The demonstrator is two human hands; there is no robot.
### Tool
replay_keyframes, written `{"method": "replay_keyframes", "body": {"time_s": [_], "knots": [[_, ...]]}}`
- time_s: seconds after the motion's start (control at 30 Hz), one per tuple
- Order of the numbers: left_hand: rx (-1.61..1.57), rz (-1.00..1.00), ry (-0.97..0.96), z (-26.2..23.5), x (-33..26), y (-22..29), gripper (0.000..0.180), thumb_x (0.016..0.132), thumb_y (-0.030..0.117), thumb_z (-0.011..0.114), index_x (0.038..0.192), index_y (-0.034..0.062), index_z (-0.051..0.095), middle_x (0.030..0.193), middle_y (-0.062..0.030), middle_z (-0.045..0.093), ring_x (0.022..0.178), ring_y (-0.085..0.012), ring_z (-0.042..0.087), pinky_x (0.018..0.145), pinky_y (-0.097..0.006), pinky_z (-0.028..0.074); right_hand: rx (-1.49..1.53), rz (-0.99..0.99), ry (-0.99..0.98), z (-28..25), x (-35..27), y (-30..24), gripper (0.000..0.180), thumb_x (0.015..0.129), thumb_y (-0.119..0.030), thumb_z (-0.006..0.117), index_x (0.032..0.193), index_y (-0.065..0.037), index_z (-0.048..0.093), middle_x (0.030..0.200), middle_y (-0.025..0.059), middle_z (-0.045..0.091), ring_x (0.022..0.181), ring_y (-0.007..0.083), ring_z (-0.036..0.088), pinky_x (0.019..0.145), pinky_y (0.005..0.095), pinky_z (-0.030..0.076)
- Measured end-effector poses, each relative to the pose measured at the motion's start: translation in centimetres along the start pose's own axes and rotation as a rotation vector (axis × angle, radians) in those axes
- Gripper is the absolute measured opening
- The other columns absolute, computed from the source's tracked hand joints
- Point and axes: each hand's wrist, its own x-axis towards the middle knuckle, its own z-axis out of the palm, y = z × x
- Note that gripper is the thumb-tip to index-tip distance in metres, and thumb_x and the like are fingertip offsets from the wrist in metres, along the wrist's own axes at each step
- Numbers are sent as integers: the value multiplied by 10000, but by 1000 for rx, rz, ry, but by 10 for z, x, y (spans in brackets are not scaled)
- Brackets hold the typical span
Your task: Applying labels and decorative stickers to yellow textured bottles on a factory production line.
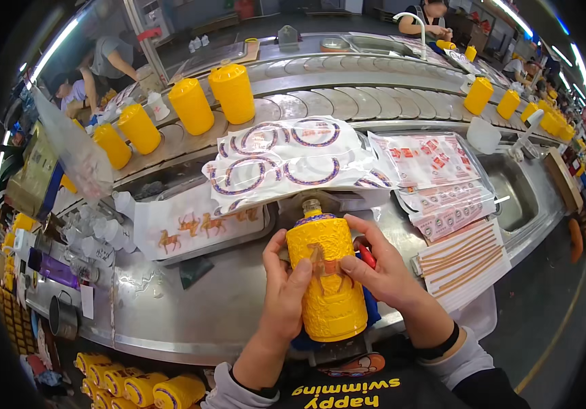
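Note:
A yellow embossed bottle (330, 313) lies tilted in front of me, its clear neck pointing away and a patterned blue band around its shoulder. On its upper side sits a brown horse decal (327, 266). My left hand (285, 279) grips the bottle's left side, thumb by the decal. From the right, my right hand (385, 269) holds it too, with the thumb pressing at the decal's right edge. Under the bottle a blue cloth-like thing (373, 310) shows in part. A red object (366, 256), partly hidden, is beside my right fingers.
Left of the bottle, a tray holds a horse decal sheet (157, 221). Curved-band decal sheets (279, 160) lie ahead; red-print sheets (429, 160) and a brown-strip sheet (463, 262) lie right, near a sink (511, 191). Yellow bottles (191, 105) stand along a conveyor (347, 102). Other people work beyond.

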Motion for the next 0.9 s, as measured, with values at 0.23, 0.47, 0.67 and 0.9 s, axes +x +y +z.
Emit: {"method": "replay_keyframes", "body": {"time_s": [0.23, 0.47, 0.67, 0.9], "knots": [[31, 19, -10, 1, -3, -1, 727, 954, 228, 608, 1454, 56, 110, 1310, -175, 433, 1190, -221, 511, 1002, -354, 436, 209, 47, -32, 1, -2, -5, 675, 934, -274, 652, 1455, -40, 292, 1028, 39, 495, 911, 79, 480, 816, 218, 418], [-36, 54, -34, -8, -2, -10, 742, 958, 278, 588, 1467, 49, 99, 1324, -182, 432, 1195, -233, 511, 1011, -364, 428, 360, 190, -31, -4, -2, -13, 655, 925, -259, 656, 1429, -6, 325, 1111, 57, 484, 957, 99, 460, 875, 245, 425], [47, 64, -48, -6, -2, -5, 744, 955, 275, 577, 1469, 39, 93, 1315, -190, 447, 1198, -248, 515, 1014, -369, 423, 333, 84, -26, 3, 1, -1, 652, 920, -270, 659, 1424, -14, 334, 1054, 52, 504, 918, 97, 458, 844, 242, 424], [20, 56, -55, -3, 0, -5, 727, 960, 271, 568, 1467, 34, 104, 1328, -192, 433, 1206, -250, 506, 1018, -373, 420, 330, 94, -30, 0, 1, 1, 662, 909, -277, 677, 1415, -17, 339, 1081, 66, 513, 942, 104, 481, 856, 250, 435]]}}
